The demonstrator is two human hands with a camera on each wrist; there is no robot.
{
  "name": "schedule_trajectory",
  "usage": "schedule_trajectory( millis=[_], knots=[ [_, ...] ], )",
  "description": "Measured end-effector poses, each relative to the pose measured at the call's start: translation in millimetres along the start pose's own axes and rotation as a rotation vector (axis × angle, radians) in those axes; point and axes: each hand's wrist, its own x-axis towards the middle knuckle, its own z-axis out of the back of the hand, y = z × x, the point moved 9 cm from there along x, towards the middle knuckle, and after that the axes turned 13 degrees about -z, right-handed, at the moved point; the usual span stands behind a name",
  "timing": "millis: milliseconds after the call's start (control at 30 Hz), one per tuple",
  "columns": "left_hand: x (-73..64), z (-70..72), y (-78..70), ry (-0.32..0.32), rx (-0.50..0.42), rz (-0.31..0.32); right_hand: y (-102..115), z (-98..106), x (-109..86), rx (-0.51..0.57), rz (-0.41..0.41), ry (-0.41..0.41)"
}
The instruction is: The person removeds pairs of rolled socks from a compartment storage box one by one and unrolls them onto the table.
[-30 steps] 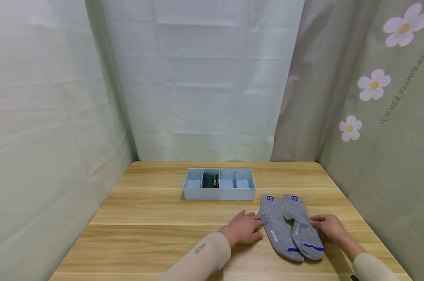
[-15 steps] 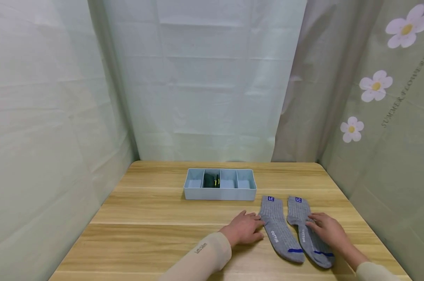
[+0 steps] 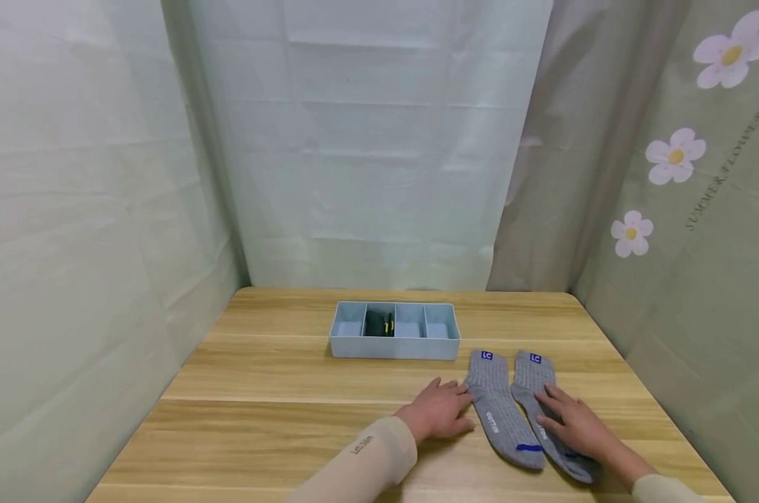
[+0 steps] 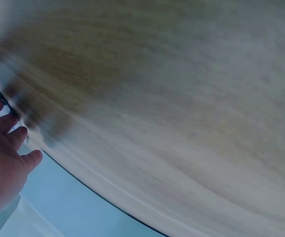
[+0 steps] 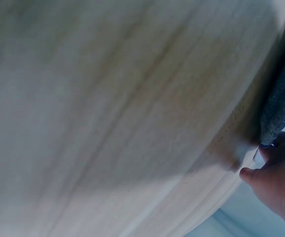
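Two grey socks lie flat side by side at the table's right, cuffs away from me, each with a blue LC patch and a blue toe stripe. Beside the left sock (image 3: 499,412) is my left hand (image 3: 439,411), its fingertips at the sock's edge and its fingers loosely extended. My right hand (image 3: 577,423) rests over the right sock (image 3: 533,374), fingers spread across its middle and hiding part of the foot. In the right wrist view, the hand (image 5: 275,182) shows at the right edge beside grey sock fabric (image 5: 283,98).
A light blue box (image 3: 395,348) with several compartments stands toward the back of the wooden table (image 3: 279,377). A dark green folded item with yellow marks (image 3: 377,323) sits in its second compartment from the left. Cloth curtains (image 3: 367,175) enclose the table.
The right sock has shifted slightly rightward, apart from the left one, and lies straighter. My right hand has gone from pinching its side to lying over it. The left hand has barely moved.
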Motion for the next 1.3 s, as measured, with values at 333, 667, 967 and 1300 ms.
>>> schedule_trajectory(
  millis=[333, 667, 967, 1300],
  knots=[
    [0.3, 2.1, 3.6, -0.010, -0.013, 0.049, 0, 0, -4.5, 0.029, 0.008, -0.006],
    [1.9, 4.2, 8.3, -0.002, 0.019, 0.050, 8, 7, -4.1, 0.024, 0.021, -0.038],
    [2.8, 1.5, 5.1, 0.019, 0.018, 0.014, 8, -1, 3.2, -0.018, -0.055, 0.015],
    [-3.2, 13.1, 12.7, -0.037, 0.024, 0.020, 31, 16, 11.9, 0.034, 0.008, -0.066]
  ],
)
